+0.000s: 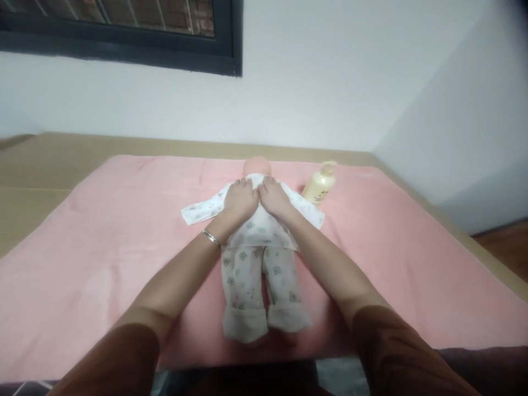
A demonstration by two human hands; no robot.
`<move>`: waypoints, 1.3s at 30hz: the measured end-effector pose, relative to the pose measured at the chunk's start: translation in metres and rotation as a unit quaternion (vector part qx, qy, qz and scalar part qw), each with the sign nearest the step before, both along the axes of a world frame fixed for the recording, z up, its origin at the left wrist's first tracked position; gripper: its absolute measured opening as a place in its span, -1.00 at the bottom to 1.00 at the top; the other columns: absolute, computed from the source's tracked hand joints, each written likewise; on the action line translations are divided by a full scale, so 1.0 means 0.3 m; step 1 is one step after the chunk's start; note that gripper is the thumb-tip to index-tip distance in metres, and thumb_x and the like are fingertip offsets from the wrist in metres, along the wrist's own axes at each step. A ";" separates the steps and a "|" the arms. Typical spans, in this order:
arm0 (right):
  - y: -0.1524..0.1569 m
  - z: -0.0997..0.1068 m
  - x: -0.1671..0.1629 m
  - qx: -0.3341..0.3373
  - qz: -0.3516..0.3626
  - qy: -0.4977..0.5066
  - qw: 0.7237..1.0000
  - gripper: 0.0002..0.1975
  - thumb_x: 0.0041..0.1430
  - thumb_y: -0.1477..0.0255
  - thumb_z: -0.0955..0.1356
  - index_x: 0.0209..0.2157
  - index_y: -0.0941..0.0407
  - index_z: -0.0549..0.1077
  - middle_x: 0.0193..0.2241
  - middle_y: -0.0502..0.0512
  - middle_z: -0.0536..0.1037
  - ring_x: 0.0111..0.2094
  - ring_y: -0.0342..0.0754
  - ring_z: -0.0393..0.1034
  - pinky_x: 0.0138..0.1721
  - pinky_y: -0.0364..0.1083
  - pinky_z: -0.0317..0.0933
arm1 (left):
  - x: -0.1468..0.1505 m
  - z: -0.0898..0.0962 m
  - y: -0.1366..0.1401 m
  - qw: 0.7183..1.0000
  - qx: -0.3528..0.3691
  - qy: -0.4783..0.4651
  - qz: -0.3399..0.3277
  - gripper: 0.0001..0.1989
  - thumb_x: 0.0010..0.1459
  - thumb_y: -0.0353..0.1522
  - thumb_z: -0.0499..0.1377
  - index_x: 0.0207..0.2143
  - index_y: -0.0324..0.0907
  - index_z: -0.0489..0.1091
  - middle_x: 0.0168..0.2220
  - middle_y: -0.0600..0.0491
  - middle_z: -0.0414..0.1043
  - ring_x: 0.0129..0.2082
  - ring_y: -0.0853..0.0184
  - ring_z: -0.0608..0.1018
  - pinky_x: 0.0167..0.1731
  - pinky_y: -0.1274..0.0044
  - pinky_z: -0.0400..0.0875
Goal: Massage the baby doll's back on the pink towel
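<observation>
A baby doll (256, 165) lies stretched out on a pink blanket, its head toward the wall and its legs toward me. It wears a white patterned long-sleeved top (264, 231) and matching trousers (244, 278) with turned-up cuffs. My left hand (242, 197) rests flat on the left side of the doll's upper body, with a silver bracelet (212, 237) at the wrist. On the other side my right hand (274, 196) lies flat too, its thumb close to the left one. Neither hand grasps anything.
The pink blanket (136, 236) covers most of a tan surface (37, 165). A pale yellow pump bottle (319, 186) stands just right of the doll, beside its sleeve. Behind are a white wall (309, 82) and a dark-framed window (226, 49).
</observation>
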State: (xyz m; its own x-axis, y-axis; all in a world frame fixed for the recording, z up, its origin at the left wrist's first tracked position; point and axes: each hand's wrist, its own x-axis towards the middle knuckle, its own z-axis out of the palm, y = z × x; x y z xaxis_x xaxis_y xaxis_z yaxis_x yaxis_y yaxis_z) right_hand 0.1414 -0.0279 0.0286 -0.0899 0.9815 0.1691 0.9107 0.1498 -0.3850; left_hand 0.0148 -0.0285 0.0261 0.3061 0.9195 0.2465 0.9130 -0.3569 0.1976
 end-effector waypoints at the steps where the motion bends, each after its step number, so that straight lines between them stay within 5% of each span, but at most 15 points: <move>1: 0.016 -0.005 0.011 -0.006 -0.010 0.004 1.000 -0.52 0.40 0.40 0.03 0.11 0.33 0.34 0.19 0.43 0.38 0.24 0.17 0.23 0.30 0.10 0.06 | 0.008 0.004 -0.017 1.000 0.010 0.022 -0.013 -0.49 0.38 -0.34 -0.16 0.21 -0.48 0.27 0.22 -0.34 0.34 0.24 0.02 0.37 0.27 0.27 0.20; 7: 0.038 -0.006 0.046 -0.008 -0.001 -0.001 1.000 -0.53 0.41 0.30 0.07 0.10 0.30 0.34 0.16 0.43 0.41 0.18 0.20 0.28 0.23 0.12 0.10 | 0.022 0.016 -0.042 0.995 0.029 0.076 -0.064 -0.58 0.31 -0.47 -0.11 0.08 -0.39 0.41 0.10 -0.26 0.45 0.18 0.07 0.41 0.27 0.31 0.20; 18: -0.111 0.062 -0.053 0.021 0.002 -0.085 0.996 -0.63 0.35 0.52 0.10 0.04 0.31 0.38 0.09 0.44 0.48 0.13 0.18 0.36 0.15 0.02 0.17 | -0.047 -0.009 0.084 0.990 -0.063 -0.128 -0.021 -0.58 0.38 -0.25 -0.12 -0.04 -0.31 0.43 0.01 -0.21 0.52 -0.01 0.12 0.54 0.06 0.35 0.37; 30: 0.028 0.006 0.069 -0.021 -0.015 0.001 1.000 -0.52 0.44 0.28 0.03 0.01 0.23 0.42 0.07 0.36 0.52 0.06 0.14 0.42 0.06 0.00 0.21 | 0.032 0.041 -0.046 0.998 -0.007 0.066 0.021 -0.59 0.34 -0.37 -0.10 -0.18 -0.40 0.52 -0.11 -0.31 0.53 -0.02 0.03 0.54 0.01 0.30 0.38; 39: -0.069 0.062 0.001 -0.011 -0.020 -0.095 0.995 -0.56 0.44 0.35 0.07 -0.02 0.30 0.45 -0.01 0.42 0.55 0.07 0.17 0.42 0.09 0.01 0.23 | -0.038 -0.027 0.083 0.995 -0.038 -0.097 -0.006 -0.53 0.33 -0.20 -0.08 0.03 -0.34 0.41 0.08 -0.25 0.47 0.10 0.03 0.49 0.15 0.29 0.34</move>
State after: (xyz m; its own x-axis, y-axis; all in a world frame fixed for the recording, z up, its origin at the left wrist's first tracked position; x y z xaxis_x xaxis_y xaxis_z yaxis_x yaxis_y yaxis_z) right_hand 0.1418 -0.0486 0.0473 -0.0782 0.9883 0.1313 0.9725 0.1046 -0.2081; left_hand 0.0033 -0.0036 0.0181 0.2705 0.9343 0.2323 0.8504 -0.3450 0.3971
